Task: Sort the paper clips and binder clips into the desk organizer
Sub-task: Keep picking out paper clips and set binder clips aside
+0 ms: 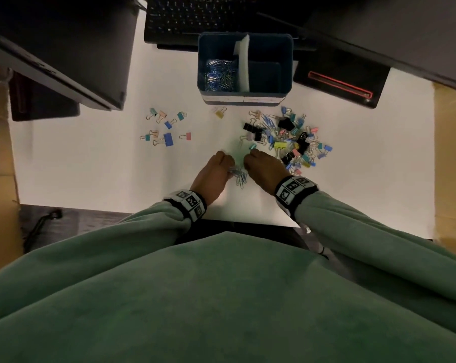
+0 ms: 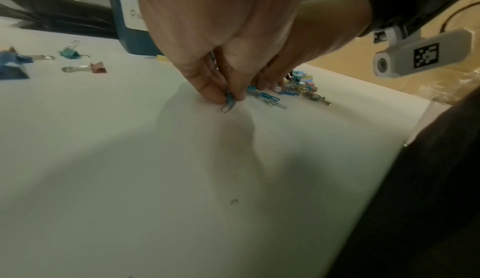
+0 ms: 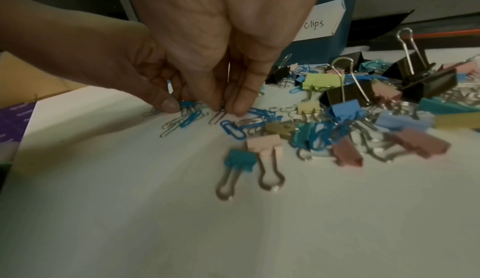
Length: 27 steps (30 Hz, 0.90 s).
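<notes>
- Fingers first: left hand point(image 1: 211, 176) fingertips point(image 2: 210, 92) pinched on a blue paper clip point(image 2: 228, 103) right at desk level, right hand point(image 1: 263, 169) fingertips point(image 3: 244, 99) nipping a silver paper clip point(image 3: 217, 118) the same way. Both hands low and close together.
- Handling, biggest first: black binder clips point(image 3: 428, 85) look stiff and springy, heaviest bits here. Probably best grabbed by the folded body, since the wire loops swing.
- Small pastel binder clips point(image 3: 262, 144): light, hard, likely easy by body or by loop.
- Paper clips: flat, slick wire, next to no weight. Likely to hook into each other, so expect a chain instead of one. Lying flat on a smooth top, so a fingertip pinch on the edge or a slide to lift.
- Where it all sits: mixed pile point(image 1: 289, 137) just right of the hands, a loose bunch of paper clips point(image 1: 240, 178) between the hands, a scattered group of binder clips point(image 1: 164, 127) well off to the left, one yellow binder clip point(image 1: 220, 113) near the organizer front.
- Surface: white desk point(image 1: 104, 166), smooth and matte-looking, so light clips might skate when nudged.
- Room: dim, dark monitors overhead left and right, black keyboard point(image 1: 195, 14) at the back.
- Blue desk organizer point(image 1: 284, 61) in front of the keyboard, white divider point(image 1: 244, 64) down the middle. Left compartment holding paper clips point(image 1: 220, 73), right compartment looking bare.
- Paper label point(image 3: 319, 21) on the front reading "Clips", rest hidden by the hand.
</notes>
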### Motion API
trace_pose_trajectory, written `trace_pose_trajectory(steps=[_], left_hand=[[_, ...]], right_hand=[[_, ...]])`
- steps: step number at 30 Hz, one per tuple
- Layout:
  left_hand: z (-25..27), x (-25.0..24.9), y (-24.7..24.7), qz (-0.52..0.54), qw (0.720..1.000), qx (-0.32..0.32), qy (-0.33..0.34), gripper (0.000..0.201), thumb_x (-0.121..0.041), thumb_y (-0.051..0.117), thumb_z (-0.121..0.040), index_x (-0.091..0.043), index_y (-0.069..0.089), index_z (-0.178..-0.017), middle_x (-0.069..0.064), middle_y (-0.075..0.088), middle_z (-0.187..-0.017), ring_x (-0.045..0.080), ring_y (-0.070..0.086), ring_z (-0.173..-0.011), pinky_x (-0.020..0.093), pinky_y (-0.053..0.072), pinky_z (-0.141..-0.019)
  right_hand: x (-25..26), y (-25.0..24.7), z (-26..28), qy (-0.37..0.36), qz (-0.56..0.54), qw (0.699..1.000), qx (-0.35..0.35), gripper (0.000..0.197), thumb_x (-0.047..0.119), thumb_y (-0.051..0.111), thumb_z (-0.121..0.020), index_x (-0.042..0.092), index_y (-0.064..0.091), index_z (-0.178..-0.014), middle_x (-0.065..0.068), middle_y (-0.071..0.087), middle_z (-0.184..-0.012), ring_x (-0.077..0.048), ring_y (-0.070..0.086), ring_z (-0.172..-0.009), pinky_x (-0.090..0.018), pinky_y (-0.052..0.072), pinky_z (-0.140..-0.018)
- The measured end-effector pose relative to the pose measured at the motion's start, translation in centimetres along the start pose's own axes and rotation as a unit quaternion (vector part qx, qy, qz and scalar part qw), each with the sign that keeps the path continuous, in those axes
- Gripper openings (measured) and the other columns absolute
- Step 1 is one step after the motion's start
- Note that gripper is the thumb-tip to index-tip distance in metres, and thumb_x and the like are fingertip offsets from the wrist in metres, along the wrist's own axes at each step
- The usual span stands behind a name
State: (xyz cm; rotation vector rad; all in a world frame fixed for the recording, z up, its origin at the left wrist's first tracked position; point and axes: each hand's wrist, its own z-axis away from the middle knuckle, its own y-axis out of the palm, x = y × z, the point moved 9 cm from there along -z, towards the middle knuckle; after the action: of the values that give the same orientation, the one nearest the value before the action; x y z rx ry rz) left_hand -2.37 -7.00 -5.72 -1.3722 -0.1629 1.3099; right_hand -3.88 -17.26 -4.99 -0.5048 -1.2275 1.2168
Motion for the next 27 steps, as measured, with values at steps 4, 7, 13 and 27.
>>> trace_pose_trajectory(steps=[4, 7, 13, 27], left_hand=[[-0.4, 0.5, -1.4, 0.042, 0.999, -0.017, -0.024, 0.006, -0.001, 0.06, -0.085, -0.002, 0.062, -0.091, 0.017, 0.055, -0.094, 0.033, 0.058, -0.078, 0.036, 0.047, -0.072], [-0.7, 1.0, -1.7, 0.062, 0.997, -0.003, -0.046, 0.007, 0.0, 0.06, -0.083, -0.003, 0.064, -0.089, 0.015, 0.055, -0.092, 0.03, 0.058, -0.075, 0.03, 0.045, -0.07], [-0.6, 1.3, -2.6, 0.091, 0.994, 0.028, -0.049, 0.006, -0.003, 0.067, -0.081, -0.007, 0.065, -0.086, 0.01, 0.057, -0.087, 0.027, 0.06, -0.075, 0.029, 0.048, -0.073], [-8.9, 1.4, -20.1, 0.193, 0.933, -0.275, -0.129, 0.014, -0.005, 0.059, -0.081, -0.013, 0.067, -0.09, 0.007, 0.066, -0.09, 0.015, 0.062, -0.079, 0.033, 0.055, -0.078]], right_hand=[[-0.5, -0.4, -1.0, 0.023, -0.066, 0.997, 0.036, 0.013, 0.008, 0.054, -0.089, 0.0, 0.06, -0.098, -0.019, 0.058, -0.1, -0.036, 0.057, -0.09, -0.042, 0.045, -0.075], [-0.6, -3.3, -1.7, 0.048, -0.156, 0.987, 0.004, 0.01, 0.005, 0.061, -0.087, 0.001, 0.066, -0.094, -0.015, 0.066, -0.094, -0.028, 0.062, -0.086, -0.036, 0.05, -0.078], [0.3, -14.0, -5.9, 0.076, -0.318, 0.929, -0.172, 0.009, 0.008, 0.064, -0.089, 0.007, 0.07, -0.096, -0.001, 0.068, -0.083, -0.008, 0.062, -0.07, -0.016, 0.052, -0.066], [0.1, -14.8, -8.0, 0.044, -0.118, 0.981, -0.148, 0.006, 0.013, 0.06, -0.09, 0.013, 0.062, -0.095, -0.005, 0.064, -0.096, -0.021, 0.062, -0.084, -0.029, 0.051, -0.072]])
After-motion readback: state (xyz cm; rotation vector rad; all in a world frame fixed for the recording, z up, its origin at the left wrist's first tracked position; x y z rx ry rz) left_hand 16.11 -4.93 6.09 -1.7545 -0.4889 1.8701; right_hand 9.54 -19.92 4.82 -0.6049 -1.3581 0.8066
